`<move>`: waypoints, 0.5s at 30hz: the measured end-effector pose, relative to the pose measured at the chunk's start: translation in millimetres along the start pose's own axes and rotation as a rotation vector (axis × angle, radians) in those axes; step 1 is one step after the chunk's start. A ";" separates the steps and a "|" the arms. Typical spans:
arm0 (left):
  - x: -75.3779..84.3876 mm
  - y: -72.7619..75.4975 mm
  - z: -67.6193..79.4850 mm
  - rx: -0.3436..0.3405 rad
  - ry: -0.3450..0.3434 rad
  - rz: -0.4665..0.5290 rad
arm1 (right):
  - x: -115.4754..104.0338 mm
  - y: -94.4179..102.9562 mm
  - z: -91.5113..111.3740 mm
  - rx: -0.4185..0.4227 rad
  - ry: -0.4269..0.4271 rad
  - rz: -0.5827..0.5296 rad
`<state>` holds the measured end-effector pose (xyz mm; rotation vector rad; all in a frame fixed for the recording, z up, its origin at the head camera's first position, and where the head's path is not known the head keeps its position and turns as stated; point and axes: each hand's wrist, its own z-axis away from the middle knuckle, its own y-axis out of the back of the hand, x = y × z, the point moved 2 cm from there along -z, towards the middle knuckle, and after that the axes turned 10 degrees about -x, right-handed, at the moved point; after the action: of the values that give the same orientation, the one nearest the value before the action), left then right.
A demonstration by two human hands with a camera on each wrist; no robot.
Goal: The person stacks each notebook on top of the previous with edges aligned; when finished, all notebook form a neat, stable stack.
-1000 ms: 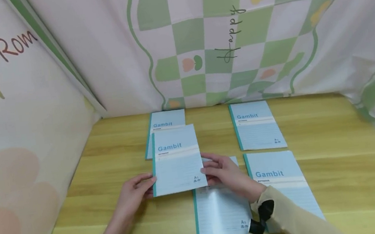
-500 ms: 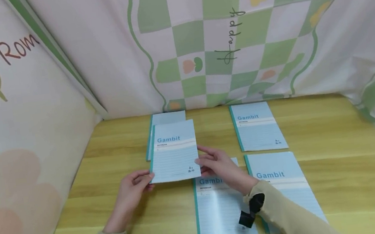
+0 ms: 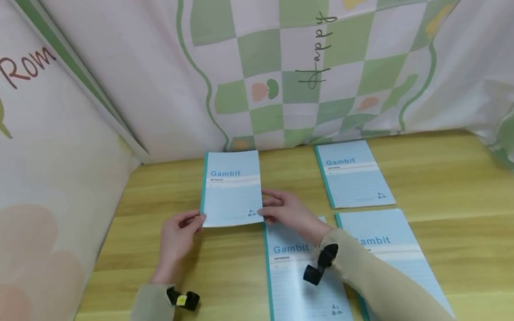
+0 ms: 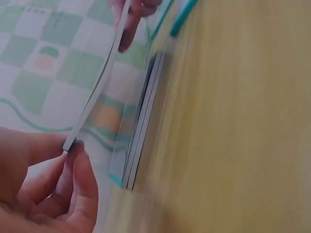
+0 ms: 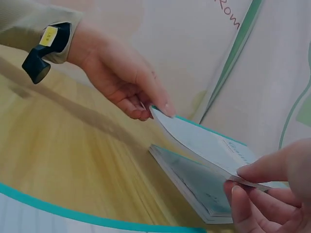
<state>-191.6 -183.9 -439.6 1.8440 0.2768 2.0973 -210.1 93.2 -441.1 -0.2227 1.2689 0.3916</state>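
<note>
Between both hands hangs a light-blue notebook (image 3: 232, 195) with a teal spine and "Gambit" on its cover, slightly bowed in the wrist views. My left hand (image 3: 178, 239) pinches its lower left corner between thumb and fingers. At the lower right corner my right hand (image 3: 289, 212) pinches it, thumb on top and fingers beneath. Just below the held notebook, a small stack of notebooks (image 4: 143, 126) lies on the table with a gap between; the right wrist view shows this stack (image 5: 189, 187) too. In the head view the held notebook hides it.
A notebook (image 3: 306, 288) lies under my right forearm. Another notebook (image 3: 398, 255) is partly covered by the right sleeve, and a third notebook (image 3: 355, 175) lies at the back right. A patterned curtain (image 3: 258, 53) borders the wooden table (image 3: 475, 208) at the back.
Both hands have carried the held notebook away from me toward the back left, until it covers the notebook lying there in the head view. The grip looks the same.
</note>
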 end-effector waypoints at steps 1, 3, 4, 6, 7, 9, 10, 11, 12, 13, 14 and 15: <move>0.2 1.3 -3.9 0.008 -0.004 -0.019 | -0.5 -0.3 -3.7 0.010 0.005 0.003; 0.1 2.8 -10.9 0.017 -0.001 -0.057 | -1.4 -0.8 -10.6 0.030 0.016 0.004; -0.4 2.9 -14.0 0.020 -0.001 -0.071 | -1.8 -0.9 -13.7 0.044 0.017 0.005; -1.8 2.4 -19.4 0.030 0.005 -0.093 | -2.1 -1.0 -19.9 0.070 0.017 0.018; -2.8 1.7 -21.9 0.032 0.012 -0.100 | -2.3 -1.1 -22.5 0.080 0.021 0.028; -4.2 0.4 -25.9 0.041 0.024 -0.116 | -2.7 -1.3 -27.3 0.100 0.009 0.050; -5.3 0.1 -27.2 0.047 0.030 -0.120 | -2.8 -2.1 -29.3 0.106 0.006 0.065; -6.0 -0.2 -28.3 0.053 0.041 -0.125 | -2.2 -2.6 -31.6 0.113 0.003 0.078; -6.6 -0.5 -29.4 0.054 0.049 -0.130 | -2.0 -3.4 -33.3 0.119 0.001 0.086; -7.3 -0.6 -30.4 0.055 0.055 -0.136 | -2.0 -4.2 -34.7 0.125 -0.001 0.090; -7.4 -0.5 -31.3 0.056 0.055 -0.139 | -1.9 -5.0 -35.9 0.129 -0.004 0.095; -7.8 -0.3 -32.0 0.059 0.057 -0.139 | -2.0 -6.1 -37.0 0.131 0.002 0.101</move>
<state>-222.4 -184.2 -451.5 1.7458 0.4712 2.0687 -240.7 73.4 -450.2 -0.0482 1.3061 0.3936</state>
